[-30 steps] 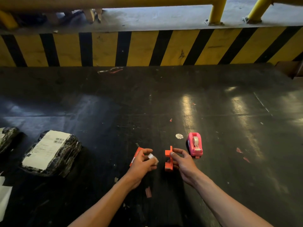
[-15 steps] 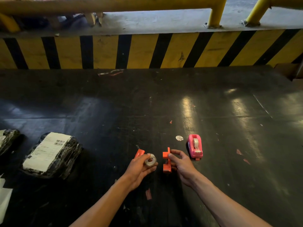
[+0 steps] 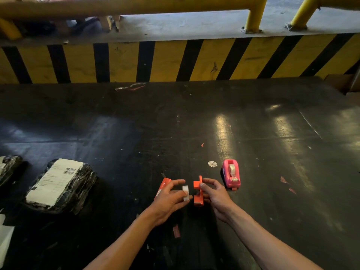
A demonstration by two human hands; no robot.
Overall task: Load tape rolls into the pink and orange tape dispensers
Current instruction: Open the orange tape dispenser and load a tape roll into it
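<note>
My left hand (image 3: 169, 201) pinches a small tape roll (image 3: 185, 192), seen edge-on as a whitish band between thumb and fingers. An orange dispenser part (image 3: 162, 187) lies on the dark surface just behind that hand, partly hidden by it. My right hand (image 3: 215, 195) holds the other orange dispenser piece (image 3: 198, 191) upright on the surface, a few centimetres right of the roll. The pink dispenser (image 3: 231, 175) stands to the right of my right hand with a tape roll (image 3: 232, 168) seated in it.
Two black-wrapped parcels with white labels (image 3: 58, 185) (image 3: 8, 168) lie at the left. A round sticker (image 3: 212, 164) and red scraps (image 3: 283, 179) dot the black surface. A yellow-and-black striped barrier (image 3: 175, 61) runs along the far edge.
My left hand has turned the tape roll from face-on to edge-on and brought it closer to the orange piece. My right hand keeps its hold on that piece.
</note>
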